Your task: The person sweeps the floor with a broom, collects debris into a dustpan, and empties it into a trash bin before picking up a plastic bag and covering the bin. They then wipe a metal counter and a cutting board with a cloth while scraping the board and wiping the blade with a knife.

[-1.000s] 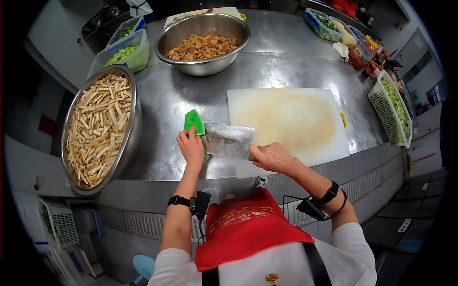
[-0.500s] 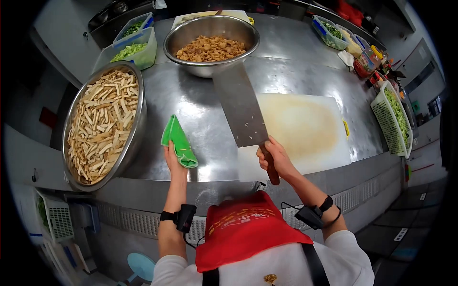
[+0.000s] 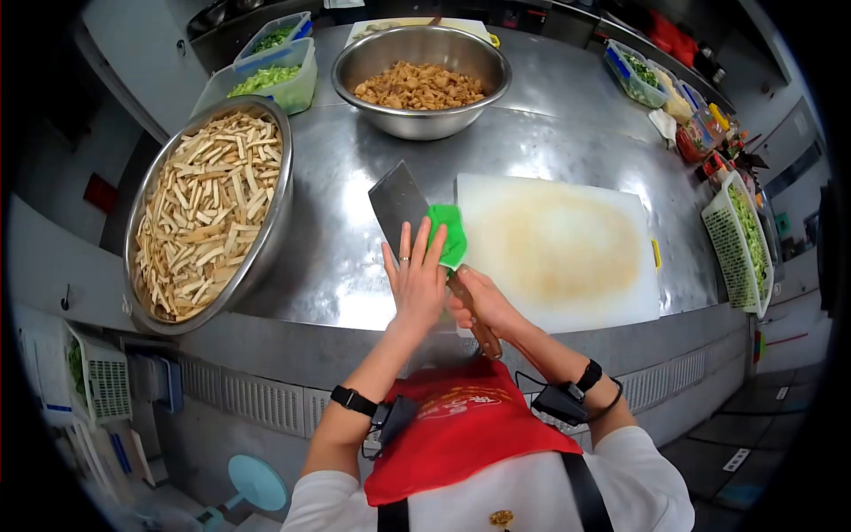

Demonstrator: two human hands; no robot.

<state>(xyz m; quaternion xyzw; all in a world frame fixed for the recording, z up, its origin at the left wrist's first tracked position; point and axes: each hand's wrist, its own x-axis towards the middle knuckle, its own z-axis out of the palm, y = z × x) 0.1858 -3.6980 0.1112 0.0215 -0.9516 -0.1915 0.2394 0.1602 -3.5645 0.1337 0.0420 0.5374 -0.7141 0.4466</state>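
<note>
My right hand (image 3: 483,302) is closed around the wooden handle of a cleaver (image 3: 399,202). The wide blade points away and to the left, above the steel table. Against the blade lies my left hand (image 3: 419,275), with its fingers stretched out and a green cloth (image 3: 450,238) held at its right side. The cloth covers part of the blade near the handle, and my left palm hides some of the rest. A white cutting board (image 3: 558,244), stained light brown in the middle, lies just right of both hands.
A large steel bowl (image 3: 285,168) of pale cut strips stands at left. Another steel bowl (image 3: 341,80) with brown chopped pieces is at the back. Plastic tubs (image 3: 301,89) of chopped greens sit back left. A white basket (image 3: 731,244) and several containers line the right edge.
My left hand has brought the green cloth rightward onto the cleaver blade. My right hand has drawn the cleaver nearer and to the left, off the cutting board's edge.
</note>
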